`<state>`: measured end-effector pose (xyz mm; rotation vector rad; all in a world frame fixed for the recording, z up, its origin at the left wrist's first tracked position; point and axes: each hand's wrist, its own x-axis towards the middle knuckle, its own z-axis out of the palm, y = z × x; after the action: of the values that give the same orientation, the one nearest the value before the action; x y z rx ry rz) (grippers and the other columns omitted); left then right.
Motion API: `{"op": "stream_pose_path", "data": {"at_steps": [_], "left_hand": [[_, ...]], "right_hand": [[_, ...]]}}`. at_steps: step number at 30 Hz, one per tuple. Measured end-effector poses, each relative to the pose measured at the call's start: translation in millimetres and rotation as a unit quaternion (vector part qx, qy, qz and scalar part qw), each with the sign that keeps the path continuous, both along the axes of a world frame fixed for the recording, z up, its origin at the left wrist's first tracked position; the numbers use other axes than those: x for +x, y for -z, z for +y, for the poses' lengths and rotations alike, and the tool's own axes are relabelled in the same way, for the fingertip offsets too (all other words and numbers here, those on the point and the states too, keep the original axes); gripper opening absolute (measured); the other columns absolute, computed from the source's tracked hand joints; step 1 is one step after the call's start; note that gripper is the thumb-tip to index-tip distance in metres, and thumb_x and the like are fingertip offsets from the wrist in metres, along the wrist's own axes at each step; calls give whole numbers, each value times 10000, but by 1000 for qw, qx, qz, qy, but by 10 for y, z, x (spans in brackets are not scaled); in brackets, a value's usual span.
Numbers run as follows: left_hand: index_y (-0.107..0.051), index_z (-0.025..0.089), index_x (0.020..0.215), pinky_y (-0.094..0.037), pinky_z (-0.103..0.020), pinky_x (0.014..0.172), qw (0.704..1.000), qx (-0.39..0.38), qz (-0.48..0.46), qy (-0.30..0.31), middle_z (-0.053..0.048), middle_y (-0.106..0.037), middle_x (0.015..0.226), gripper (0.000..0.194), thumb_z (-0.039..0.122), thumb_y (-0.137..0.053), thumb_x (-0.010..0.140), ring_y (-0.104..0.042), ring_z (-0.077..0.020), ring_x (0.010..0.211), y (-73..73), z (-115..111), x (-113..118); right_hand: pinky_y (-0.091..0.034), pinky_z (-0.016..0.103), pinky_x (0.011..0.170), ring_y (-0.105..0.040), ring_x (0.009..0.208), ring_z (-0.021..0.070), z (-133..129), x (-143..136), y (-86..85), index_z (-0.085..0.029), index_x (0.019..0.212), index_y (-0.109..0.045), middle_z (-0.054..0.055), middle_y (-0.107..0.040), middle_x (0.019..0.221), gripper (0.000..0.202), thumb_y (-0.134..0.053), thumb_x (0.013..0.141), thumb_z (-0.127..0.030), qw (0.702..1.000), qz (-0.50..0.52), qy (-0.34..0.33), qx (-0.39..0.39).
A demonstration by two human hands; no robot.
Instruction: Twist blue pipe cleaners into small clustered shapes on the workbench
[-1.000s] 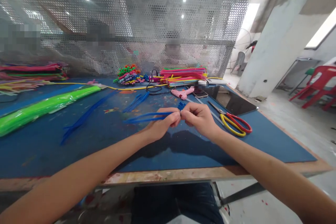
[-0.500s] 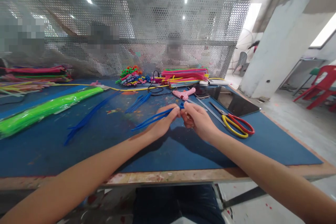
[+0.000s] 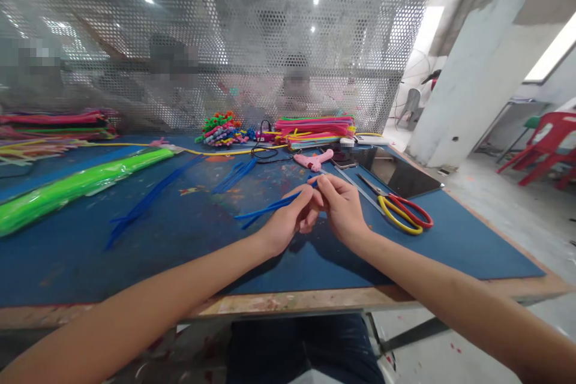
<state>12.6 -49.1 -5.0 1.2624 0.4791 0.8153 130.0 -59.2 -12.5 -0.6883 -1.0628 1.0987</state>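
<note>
A blue mat (image 3: pixel 468 237) is spread beneath the red-and-yellow scissors (image 3: pixel 393 198). Well left of these, a green packet (image 3: pixel 90 180) is laid. Near the scissors, on their left, the left hand (image 3: pixel 288 219) is curled and the right hand (image 3: pixel 342 207) is narrowed to a pinch; by both, thin blue stems (image 3: pixel 270 206) are held.

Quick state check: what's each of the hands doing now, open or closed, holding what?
Left hand: closed, holding thin blue fuzzy stems.
Right hand: closed, fingertips pinching their other end.

Craft workshop — scissors (image 3: pixel 382 195), pink glue gun (image 3: pixel 314 161), bundled pipe cleaners (image 3: pixel 315 127)
</note>
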Motion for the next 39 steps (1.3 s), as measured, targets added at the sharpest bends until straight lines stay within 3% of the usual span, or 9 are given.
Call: {"op": "stream_pose_path", "data": {"at_steps": [5, 12, 15, 20, 25, 28, 31, 35, 39], "left_hand": [[-523, 179, 744, -266, -176, 412, 998, 26, 43, -29, 62, -394, 460, 327, 486, -462, 836, -299, -63, 403, -3, 0, -5], [-605, 172, 716, -342, -191, 457, 959, 137, 121, -214, 34, -498, 580, 270, 438, -581, 755, -436, -79, 486, -89, 173, -111], [-643, 168, 697, -353, -198, 464, 948, 152, 143, -241, 19, -544, 586, 267, 424, -582, 742, -467, -88, 497, -88, 276, -162], [-637, 159, 645, -352, -196, 454, 957, 132, 162, -200, 11, -565, 579, 237, 377, -585, 720, -478, -88, 484, -73, 352, -180], [-608, 154, 629, -371, -196, 462, 969, 88, 154, -170, 16, -551, 558, 237, 379, -593, 704, -469, -88, 479, -77, 312, -151], [-613, 146, 640, -372, -196, 467, 967, 96, 161, -175, 15, -543, 554, 265, 401, -594, 708, -466, -85, 479, -77, 302, -149], [-599, 155, 660, -364, -196, 465, 965, 113, 161, -175, 24, -539, 559, 244, 393, -606, 709, -473, -87, 486, -84, 305, -158], [-616, 168, 770, -377, -196, 486, 971, 115, 120, -170, 42, -537, 550, 216, 355, -668, 675, -482, -92, 505, -95, 311, -171], [-659, 155, 778, -407, -204, 528, 972, 118, 92, -180, 23, -586, 608, 209, 315, -708, 652, -503, -90, 544, -68, 332, -170]], "right_hand": [[-320, 205, 441, -368, 427, 60, 22, 70, -62, -159, 666, -619, -59, -435, 456, 256, -631, 750, -401, 994, -90, 57, 39], [-296, 229, 447, -365, 455, 76, 163, 213, -49, -159, 664, -631, -34, -493, 524, 242, -665, 705, -395, 969, -214, 117, 32], [-364, 240, 530, -450, 556, 106, 219, 291, -26, -162, 755, -653, 8, -565, 656, 172, -625, 761, -332, 909, -354, 163, 149], [-434, 248, 641, -543, 678, 136, 237, 391, -28, -168, 997, -629, 61, -616, 800, 206, -510, 867, -273, 788, -501, 199, 297], [-437, 263, 724, -577, 804, 160, 208, 419, -74, -165, 991, -620, 92, -627, 877, 244, -401, 924, -248, 671, -628, 198, 341], [-431, 271, 726, -572, 811, 171, 194, 404, -98, -163, 955, -619, 93, -623, 866, 230, -400, 921, -224, 644, -657, 200, 338], [-427, 281, 735, -560, 821, 180, 179, 371, -106, -167, 904, -613, 96, -620, 863, 216, -407, 915, -230, 679, -625, 208, 323], [-404, 265, 685, -528, 743, 158, 172, 326, -88, -170, 840, -578, 63, -599, 804, 176, -425, 901, -233, 786, -528, 173, 273], [-345, 240, 594, -441, 603, 114, 200, 289, -53, -174, 710, -518, -13, -500, 647, 213, -452, 879, -286, 890, -417, 93, 160]]}}
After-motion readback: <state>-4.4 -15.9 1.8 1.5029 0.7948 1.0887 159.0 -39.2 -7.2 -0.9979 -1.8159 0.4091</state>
